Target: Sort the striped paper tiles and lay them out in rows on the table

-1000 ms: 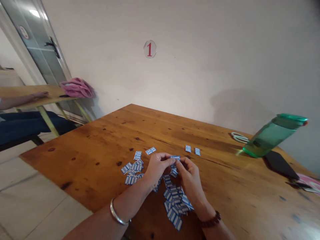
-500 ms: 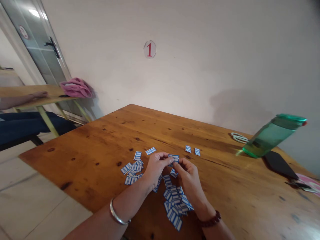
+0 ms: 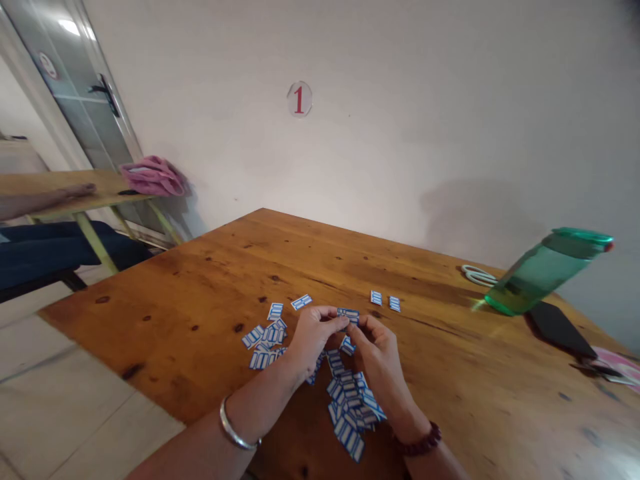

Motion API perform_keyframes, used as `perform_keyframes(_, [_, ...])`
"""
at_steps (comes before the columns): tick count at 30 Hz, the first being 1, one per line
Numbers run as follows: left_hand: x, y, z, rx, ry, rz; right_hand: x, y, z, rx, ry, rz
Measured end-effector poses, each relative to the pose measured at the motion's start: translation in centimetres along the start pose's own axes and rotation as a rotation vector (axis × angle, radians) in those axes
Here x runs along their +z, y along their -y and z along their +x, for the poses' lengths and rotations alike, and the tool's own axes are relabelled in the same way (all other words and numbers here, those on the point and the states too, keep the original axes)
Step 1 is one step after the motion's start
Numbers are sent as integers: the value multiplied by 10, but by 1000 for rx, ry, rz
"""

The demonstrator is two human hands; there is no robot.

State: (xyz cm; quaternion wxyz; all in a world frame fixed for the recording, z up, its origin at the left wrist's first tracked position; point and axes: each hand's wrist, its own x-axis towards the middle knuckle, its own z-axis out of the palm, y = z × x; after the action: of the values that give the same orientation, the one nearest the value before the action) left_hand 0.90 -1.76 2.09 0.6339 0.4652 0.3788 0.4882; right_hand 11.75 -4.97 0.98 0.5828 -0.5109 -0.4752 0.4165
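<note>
A small blue-and-white paper card (image 3: pixel 349 313) is pinched between both hands above the wooden table (image 3: pixel 210 287). My left hand (image 3: pixel 314 333) grips its left side with thumb and fingers closed. On its right side my right hand (image 3: pixel 379 343) holds it the same way. Beneath and between the wrists lies a loose pile of similar cards (image 3: pixel 350 400), partly hidden by my hands. Another group of cards (image 3: pixel 267 343) overlaps to the left of my left hand. Two cards (image 3: pixel 376 298) lie apart beyond my right hand.
A green water bottle (image 3: pixel 545 273) leans at the right, by a white cable (image 3: pixel 479 275) and a dark flat object (image 3: pixel 567 330). At the left, another person's arm (image 3: pixel 45 199) rests on a second table near a pink cloth (image 3: pixel 153 176). A wall stands behind.
Almost nothing differs. The card between my hands has shifted very slightly, and both hands keep their hold on it.
</note>
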Motion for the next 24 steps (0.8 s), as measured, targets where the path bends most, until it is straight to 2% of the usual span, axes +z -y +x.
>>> perform_keyframes(6, [1,1,0,2,-8,-24,0,3,-1,-31,-9,-48])
perform_keyframes(13, [-3,-2,2,-10,-30,-33,-3,5,1,-93,52,-112])
perform_keyframes(16, [-11,-5,6,45,-138,-76,-9,3,4,-126,62,-236])
perform_keyframes(19, [-21,-9,12,50,-250,-218,-16,0,7,-175,62,-390])
perform_keyframes(24, [-29,-15,15,5,-295,-417,-17,-2,4,-374,205,-693])
